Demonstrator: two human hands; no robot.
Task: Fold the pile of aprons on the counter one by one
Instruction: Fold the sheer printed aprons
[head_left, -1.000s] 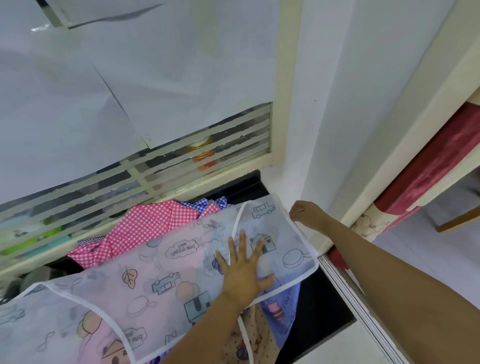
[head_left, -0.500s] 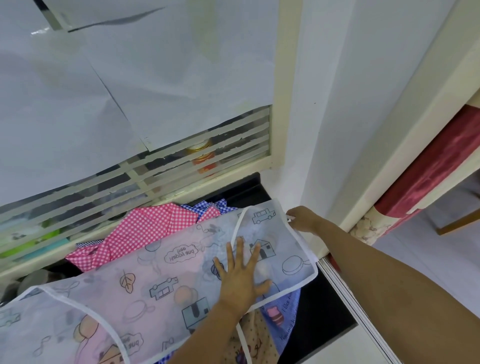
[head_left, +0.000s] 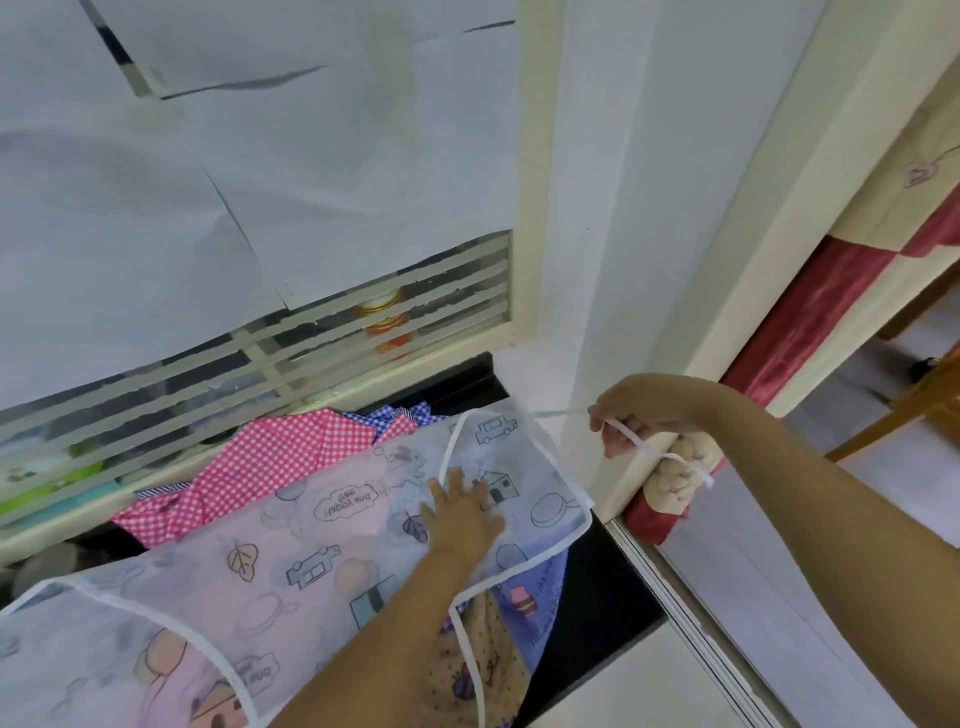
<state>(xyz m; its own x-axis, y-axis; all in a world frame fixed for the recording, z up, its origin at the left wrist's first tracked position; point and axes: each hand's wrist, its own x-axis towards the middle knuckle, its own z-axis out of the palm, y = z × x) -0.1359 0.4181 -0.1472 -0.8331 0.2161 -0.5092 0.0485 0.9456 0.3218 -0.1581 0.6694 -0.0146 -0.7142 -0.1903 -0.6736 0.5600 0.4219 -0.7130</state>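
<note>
A translucent white apron (head_left: 291, 561) printed with cartoon cars, houses and leaves lies spread over the pile on the black counter (head_left: 597, 613). My left hand (head_left: 462, 514) presses flat on its right part, fingers spread. My right hand (head_left: 639, 421) is raised beside the apron's far right corner and pinches its white tie strap (head_left: 660, 454), which runs taut from the corner and trails down past the hand. A red-checked apron (head_left: 280, 457) and a blue-checked one (head_left: 395, 415) stick out behind. A blue and dotted apron (head_left: 519, 613) shows underneath at the front.
A louvred window (head_left: 260, 364) covered with white paper rises right behind the counter. A white wall post (head_left: 623, 234) stands at the counter's right end. Red and cream cloth (head_left: 810, 322) hangs in the doorway at right, with a wooden chair leg (head_left: 893, 421) beyond.
My right hand has lifted from the apron's far corner and pulled the white tie strap out to the right. My left hand stays pressed on the apron.
</note>
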